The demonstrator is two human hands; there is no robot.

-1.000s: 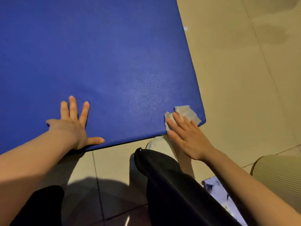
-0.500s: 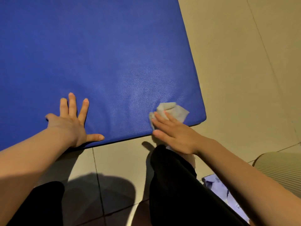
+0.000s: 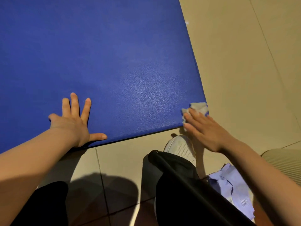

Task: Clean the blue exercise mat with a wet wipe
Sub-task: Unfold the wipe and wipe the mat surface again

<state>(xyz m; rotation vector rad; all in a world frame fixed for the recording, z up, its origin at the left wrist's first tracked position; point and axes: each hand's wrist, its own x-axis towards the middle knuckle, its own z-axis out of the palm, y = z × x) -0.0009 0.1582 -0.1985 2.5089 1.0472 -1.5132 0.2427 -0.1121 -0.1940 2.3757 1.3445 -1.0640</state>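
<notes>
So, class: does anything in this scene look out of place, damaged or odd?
Only one thing: a crumpled pale blue packet lies on the tiled floor beside the person's leg, seemingly torn open. The blue mat looks flat and undamaged.

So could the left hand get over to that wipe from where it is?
Probably yes: the left hand lies flat on the blue mat, with only bare mat before the wet wipe under the right hand.

warm, dim indoor light, yellowish cast over floor tiles [image 3: 236, 62]. soft sheen on blue mat [image 3: 114, 54] near its lower right corner. dark shadow of person on tiles at bottom centre. right hand [image 3: 206, 129] motion-blurred; left hand [image 3: 73, 123] sharper. wide-angle bending of tile seams toward right edge. fine grain overall.
</notes>
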